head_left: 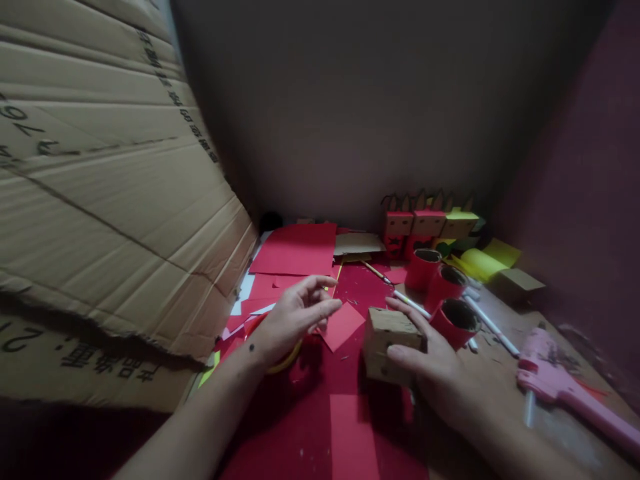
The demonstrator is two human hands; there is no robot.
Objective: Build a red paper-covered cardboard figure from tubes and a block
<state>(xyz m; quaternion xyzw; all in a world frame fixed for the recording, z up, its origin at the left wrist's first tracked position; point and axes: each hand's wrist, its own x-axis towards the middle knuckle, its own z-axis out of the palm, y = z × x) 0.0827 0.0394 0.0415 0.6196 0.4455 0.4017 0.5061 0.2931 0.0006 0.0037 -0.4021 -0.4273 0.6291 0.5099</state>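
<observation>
My right hand [435,367] grips a small brown cardboard box [387,340], thumb on the near side and fingers behind it. The box has dark round spots on its faces. My left hand [307,310] hovers to the left of the box, fingers loosely bent and apart, with nothing visible in it. Beneath that hand is a yellow ring [287,360], perhaps a tape roll, partly hidden by the wrist. A red paper square [345,327] lies between the hands, and a red paper strip [353,433] is closer to me.
Red tubes [457,320] stand right of the box. Behind them are several cardboard-headed figures [427,223]. A pink glue gun [545,373] lies far right, near white marker-like sticks [493,327]. Red sheets [297,248] lie at the back; a large cardboard panel [115,167] rises left.
</observation>
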